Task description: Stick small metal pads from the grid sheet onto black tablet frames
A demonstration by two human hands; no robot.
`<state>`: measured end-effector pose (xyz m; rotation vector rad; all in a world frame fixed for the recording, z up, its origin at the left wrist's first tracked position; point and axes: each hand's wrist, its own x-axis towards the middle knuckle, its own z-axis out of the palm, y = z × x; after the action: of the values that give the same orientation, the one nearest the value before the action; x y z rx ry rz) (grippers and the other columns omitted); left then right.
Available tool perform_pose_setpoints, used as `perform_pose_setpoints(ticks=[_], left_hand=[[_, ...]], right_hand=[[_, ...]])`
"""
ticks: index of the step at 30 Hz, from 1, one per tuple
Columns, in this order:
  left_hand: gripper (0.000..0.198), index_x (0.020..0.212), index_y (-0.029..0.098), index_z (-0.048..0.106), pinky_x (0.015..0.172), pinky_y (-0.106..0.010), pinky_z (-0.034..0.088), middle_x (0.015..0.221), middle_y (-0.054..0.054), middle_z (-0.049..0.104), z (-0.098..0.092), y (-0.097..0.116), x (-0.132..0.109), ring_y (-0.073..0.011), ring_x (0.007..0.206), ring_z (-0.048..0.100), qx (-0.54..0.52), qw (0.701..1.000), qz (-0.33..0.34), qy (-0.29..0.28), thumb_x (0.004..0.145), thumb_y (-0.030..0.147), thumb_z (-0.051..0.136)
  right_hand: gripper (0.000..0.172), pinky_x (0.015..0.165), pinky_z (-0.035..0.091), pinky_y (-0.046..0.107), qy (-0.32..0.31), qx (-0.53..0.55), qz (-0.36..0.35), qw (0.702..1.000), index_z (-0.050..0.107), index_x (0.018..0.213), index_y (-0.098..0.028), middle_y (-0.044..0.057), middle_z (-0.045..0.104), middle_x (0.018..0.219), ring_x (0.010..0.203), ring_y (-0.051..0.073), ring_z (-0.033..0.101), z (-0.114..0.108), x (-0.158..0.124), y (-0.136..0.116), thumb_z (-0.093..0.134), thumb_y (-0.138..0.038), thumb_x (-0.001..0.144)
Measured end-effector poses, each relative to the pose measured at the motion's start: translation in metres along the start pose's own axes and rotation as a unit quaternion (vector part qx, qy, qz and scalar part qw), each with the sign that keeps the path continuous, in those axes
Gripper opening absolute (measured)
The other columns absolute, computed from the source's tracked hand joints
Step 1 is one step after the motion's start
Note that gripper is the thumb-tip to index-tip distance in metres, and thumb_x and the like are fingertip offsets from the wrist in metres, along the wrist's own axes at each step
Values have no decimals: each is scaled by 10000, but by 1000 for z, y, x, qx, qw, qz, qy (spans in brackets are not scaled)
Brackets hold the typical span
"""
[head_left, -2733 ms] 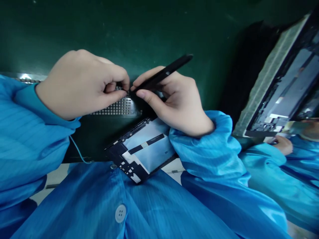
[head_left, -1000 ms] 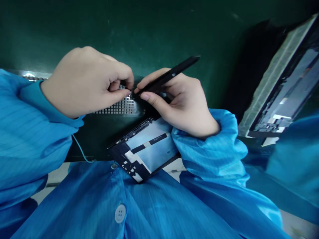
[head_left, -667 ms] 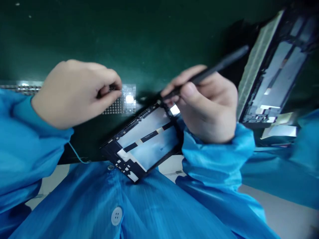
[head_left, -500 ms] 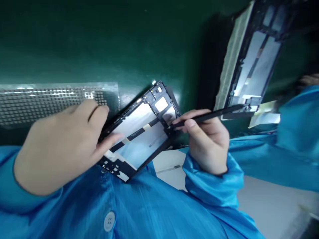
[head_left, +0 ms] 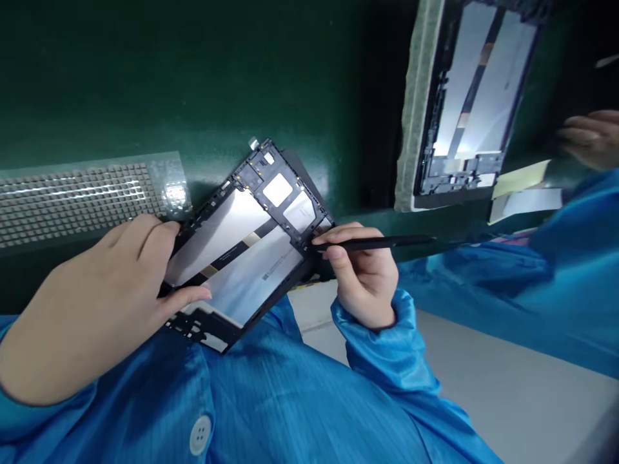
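Note:
A black tablet frame [head_left: 242, 245] with silver panels and a white square pad lies tilted on the green mat, its near end over my blue smock. My left hand [head_left: 97, 303] grips its left side, thumb on the silver panel and fingers curled over the far edge. My right hand [head_left: 362, 277] pinches black tweezers [head_left: 372, 243], held level, with the tip touching the frame's right edge.
A clear sheet with a grid of small square pads [head_left: 82, 196] lies on the mat [head_left: 217, 84] at left. A second open tablet frame [head_left: 469, 103] sits at upper right beside a grey foam strip. A co-worker's hand [head_left: 590, 135] and blue sleeve [head_left: 532, 283] are at right.
Both hands left the grid sheet. My left hand came down and took hold of the frame's left side; my right hand carried the tweezers down to the frame's right edge.

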<state>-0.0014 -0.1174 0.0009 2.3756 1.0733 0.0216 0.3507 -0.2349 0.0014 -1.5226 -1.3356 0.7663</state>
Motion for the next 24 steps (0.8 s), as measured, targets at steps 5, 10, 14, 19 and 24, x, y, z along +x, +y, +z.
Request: perform_pose_setpoints(ticks=[5, 10, 14, 19, 24], left_hand=[[907, 1428, 335, 638, 874, -660, 584, 1195, -140, 681, 5, -8, -2, -480, 1074, 664, -20, 1000, -3, 6, 805, 993, 694], [932, 1436, 310, 687, 1059, -774, 556, 1290, -162, 668, 2, -3, 4, -540, 1204, 660, -91, 995, -34, 5, 793, 984, 725], [908, 1609, 308, 621, 1220, -791, 503, 1472, -176, 672, 6, 17, 8, -553, 1385, 621, -159, 985, -16, 69, 881, 832, 766], [680, 1616, 258, 593, 1073, -664, 637, 1413, -181, 709, 15, 56, 1, -453, 1301, 692, -183, 970, 52, 150, 1007, 475, 806], [706, 1655, 280, 486, 956, -429, 686, 1497, -160, 662, -11, 35, 17, -303, 1266, 727, -189, 933, 84, 295, 1069, 589, 732]], right_hand=[[177, 918, 688, 443, -9, -43, -22, 999, 728, 1220, -287, 50, 814, 1048, 1029, 233, 795, 2, 4, -1, 677, -178, 1090], [204, 888, 658, 496, 42, -137, -95, 985, 785, 1140, -302, 61, 832, 1068, 992, 283, 789, -6, -2, -11, 714, -165, 1005], [208, 718, 646, 438, 69, -98, 49, 992, 787, 940, -336, 3, 822, 919, 799, 257, 776, -1, -46, -29, 652, -184, 988], [604, 393, 628, 391, -5, -38, 114, 993, 640, 1438, -576, -74, 861, 886, 512, 278, 755, 49, -106, -47, 849, -376, 907], [386, 633, 696, 360, 220, 69, 130, 964, 663, 1429, -381, 23, 856, 1037, 763, 246, 839, 74, -25, -39, 724, -398, 1048]])
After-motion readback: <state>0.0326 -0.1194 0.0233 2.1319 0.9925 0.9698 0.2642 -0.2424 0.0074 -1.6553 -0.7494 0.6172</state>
